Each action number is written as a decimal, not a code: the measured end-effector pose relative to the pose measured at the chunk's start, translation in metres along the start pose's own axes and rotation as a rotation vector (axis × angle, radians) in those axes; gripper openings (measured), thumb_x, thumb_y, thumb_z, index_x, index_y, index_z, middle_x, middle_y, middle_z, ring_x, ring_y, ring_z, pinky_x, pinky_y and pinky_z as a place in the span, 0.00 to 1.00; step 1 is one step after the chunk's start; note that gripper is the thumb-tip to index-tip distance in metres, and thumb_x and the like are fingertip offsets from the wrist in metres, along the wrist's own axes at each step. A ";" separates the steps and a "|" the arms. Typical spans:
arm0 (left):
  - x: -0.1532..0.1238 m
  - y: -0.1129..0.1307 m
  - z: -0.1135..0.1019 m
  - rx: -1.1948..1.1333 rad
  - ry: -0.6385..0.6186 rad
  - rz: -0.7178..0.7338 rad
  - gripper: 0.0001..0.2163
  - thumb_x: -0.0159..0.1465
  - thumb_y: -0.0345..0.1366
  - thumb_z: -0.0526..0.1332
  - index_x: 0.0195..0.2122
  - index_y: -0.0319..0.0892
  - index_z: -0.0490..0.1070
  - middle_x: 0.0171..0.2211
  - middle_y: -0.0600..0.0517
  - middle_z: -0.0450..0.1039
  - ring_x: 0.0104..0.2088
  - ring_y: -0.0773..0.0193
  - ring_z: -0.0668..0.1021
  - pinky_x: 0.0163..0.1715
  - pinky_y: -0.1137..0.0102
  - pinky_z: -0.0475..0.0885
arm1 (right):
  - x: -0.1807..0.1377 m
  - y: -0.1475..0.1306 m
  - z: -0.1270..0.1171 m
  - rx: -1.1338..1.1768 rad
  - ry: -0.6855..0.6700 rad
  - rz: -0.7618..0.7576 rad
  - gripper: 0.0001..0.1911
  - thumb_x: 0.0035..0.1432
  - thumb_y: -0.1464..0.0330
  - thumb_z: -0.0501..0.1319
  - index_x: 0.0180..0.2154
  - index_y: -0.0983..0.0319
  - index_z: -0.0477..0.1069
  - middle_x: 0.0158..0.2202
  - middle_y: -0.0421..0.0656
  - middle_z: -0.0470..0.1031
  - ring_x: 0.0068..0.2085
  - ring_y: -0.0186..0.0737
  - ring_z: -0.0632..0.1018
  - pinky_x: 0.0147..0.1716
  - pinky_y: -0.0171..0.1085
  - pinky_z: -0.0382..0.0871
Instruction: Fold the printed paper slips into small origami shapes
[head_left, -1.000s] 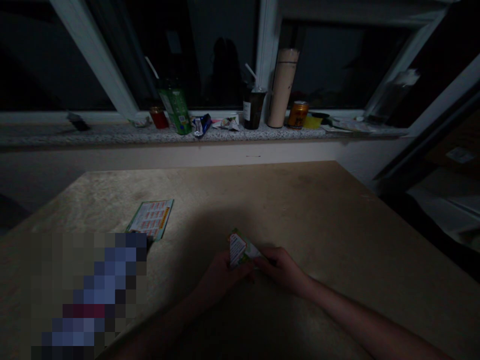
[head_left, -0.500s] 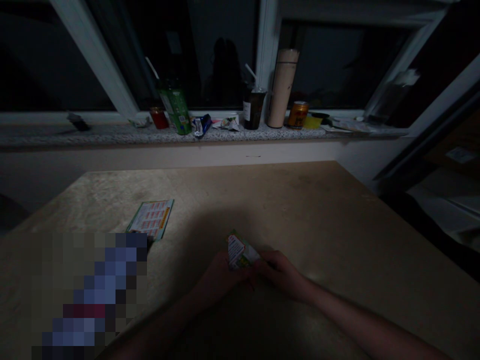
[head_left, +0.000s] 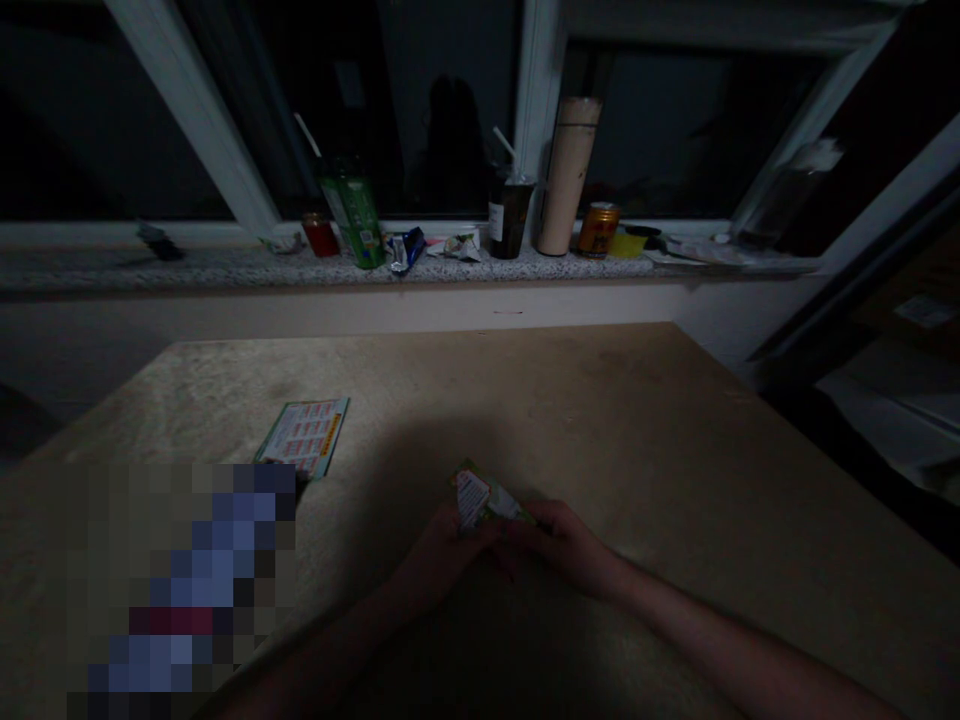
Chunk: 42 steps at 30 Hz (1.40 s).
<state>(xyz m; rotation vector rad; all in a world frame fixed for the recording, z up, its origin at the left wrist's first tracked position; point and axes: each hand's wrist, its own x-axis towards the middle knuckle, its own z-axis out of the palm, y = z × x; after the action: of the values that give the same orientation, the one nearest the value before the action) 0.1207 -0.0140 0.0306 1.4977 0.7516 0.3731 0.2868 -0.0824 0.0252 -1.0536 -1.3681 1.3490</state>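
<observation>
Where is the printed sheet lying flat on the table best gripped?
Probably its far right corner, reached from the right. The printed sheet lies flat on the table, so a free edge must be lifted before pinching; its near end is partly hidden. The left hand and right hand both pinch a folded leaflet.

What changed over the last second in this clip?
Very little. The left hand and right hand keep their hold on the folded paper, which looks pinched slightly more compact and sits a touch lower. Nothing was picked up or let go. The leaflet on the table has not moved.
</observation>
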 end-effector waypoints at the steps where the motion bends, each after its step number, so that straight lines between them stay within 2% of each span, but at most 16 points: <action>1: -0.001 0.000 0.000 -0.028 0.007 -0.008 0.16 0.61 0.46 0.55 0.26 0.40 0.73 0.25 0.52 0.76 0.31 0.60 0.76 0.36 0.71 0.68 | 0.000 0.000 0.000 0.017 -0.009 0.005 0.22 0.60 0.54 0.54 0.23 0.63 0.68 0.22 0.37 0.66 0.24 0.31 0.66 0.24 0.30 0.59; 4: -0.003 0.001 0.000 -0.063 0.021 -0.033 0.19 0.61 0.50 0.53 0.24 0.40 0.72 0.25 0.51 0.75 0.32 0.59 0.75 0.37 0.70 0.67 | 0.000 0.001 -0.001 0.028 -0.006 0.003 0.22 0.59 0.53 0.54 0.24 0.63 0.68 0.23 0.38 0.65 0.24 0.31 0.65 0.24 0.31 0.58; 8: -0.004 -0.001 0.001 0.001 0.033 -0.028 0.20 0.63 0.51 0.51 0.26 0.41 0.70 0.22 0.53 0.72 0.30 0.60 0.74 0.36 0.71 0.66 | 0.000 0.008 -0.002 -0.032 0.096 -0.001 0.22 0.56 0.52 0.57 0.23 0.63 0.67 0.20 0.36 0.60 0.22 0.30 0.61 0.21 0.30 0.55; 11: -0.003 -0.002 0.001 0.087 0.010 0.024 0.22 0.65 0.51 0.48 0.24 0.42 0.70 0.22 0.53 0.72 0.31 0.60 0.74 0.38 0.72 0.65 | -0.001 0.015 0.000 -0.084 0.083 0.053 0.23 0.56 0.51 0.56 0.21 0.63 0.66 0.18 0.35 0.56 0.20 0.29 0.57 0.18 0.30 0.51; 15: -0.003 -0.001 0.000 0.170 -0.037 0.039 0.26 0.67 0.50 0.44 0.21 0.41 0.70 0.24 0.51 0.72 0.32 0.61 0.74 0.39 0.72 0.64 | -0.003 0.017 0.003 -0.117 0.087 0.091 0.23 0.56 0.51 0.56 0.21 0.63 0.65 0.19 0.35 0.56 0.21 0.28 0.56 0.18 0.30 0.49; 21: -0.005 -0.004 0.003 0.141 0.050 -0.025 0.24 0.63 0.55 0.48 0.25 0.41 0.70 0.26 0.51 0.73 0.33 0.59 0.74 0.37 0.71 0.66 | -0.002 0.013 0.001 0.052 0.077 0.121 0.25 0.55 0.50 0.57 0.19 0.63 0.62 0.17 0.34 0.55 0.19 0.27 0.55 0.17 0.30 0.47; 26: -0.004 -0.005 0.003 0.217 0.270 -0.064 0.23 0.61 0.55 0.50 0.31 0.40 0.72 0.31 0.50 0.73 0.34 0.57 0.73 0.38 0.69 0.66 | -0.001 0.013 -0.003 0.128 0.107 0.133 0.23 0.52 0.52 0.61 0.19 0.64 0.64 0.16 0.34 0.56 0.18 0.26 0.55 0.16 0.30 0.46; 30: -0.001 -0.001 0.003 0.202 0.173 -0.052 0.23 0.61 0.55 0.50 0.26 0.41 0.73 0.28 0.51 0.74 0.33 0.58 0.73 0.36 0.70 0.66 | 0.000 0.014 -0.003 0.171 0.155 0.067 0.22 0.55 0.53 0.59 0.20 0.64 0.68 0.17 0.35 0.59 0.19 0.28 0.59 0.19 0.29 0.53; 35: -0.001 0.003 0.003 0.083 0.150 -0.082 0.20 0.58 0.53 0.55 0.30 0.39 0.74 0.28 0.52 0.74 0.33 0.58 0.74 0.34 0.70 0.67 | 0.001 0.015 -0.001 0.199 0.195 0.075 0.25 0.59 0.52 0.54 0.22 0.65 0.72 0.18 0.38 0.65 0.22 0.30 0.65 0.22 0.30 0.58; 37: -0.001 0.002 0.003 0.074 0.198 -0.130 0.21 0.57 0.54 0.55 0.31 0.39 0.74 0.29 0.51 0.74 0.33 0.57 0.74 0.34 0.70 0.67 | 0.001 0.016 -0.001 0.191 0.206 0.095 0.24 0.59 0.53 0.54 0.24 0.65 0.72 0.20 0.39 0.67 0.22 0.31 0.66 0.22 0.30 0.58; 39: -0.002 0.000 0.002 0.102 0.297 -0.152 0.22 0.58 0.55 0.54 0.31 0.39 0.74 0.31 0.51 0.74 0.35 0.56 0.74 0.35 0.69 0.67 | 0.001 0.018 -0.003 0.175 0.214 0.110 0.23 0.58 0.53 0.56 0.23 0.65 0.72 0.19 0.39 0.67 0.21 0.30 0.65 0.21 0.30 0.57; 42: -0.001 -0.002 0.002 0.160 0.346 -0.099 0.22 0.59 0.54 0.52 0.30 0.39 0.73 0.30 0.51 0.74 0.35 0.57 0.73 0.37 0.69 0.67 | 0.002 0.022 -0.005 0.164 0.230 0.109 0.21 0.56 0.54 0.58 0.23 0.64 0.72 0.20 0.38 0.67 0.21 0.30 0.63 0.20 0.30 0.57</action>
<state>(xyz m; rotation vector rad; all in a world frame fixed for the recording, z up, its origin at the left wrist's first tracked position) 0.1207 -0.0161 0.0283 1.5573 1.1477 0.5140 0.2908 -0.0789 0.0029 -1.1458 -1.0271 1.3472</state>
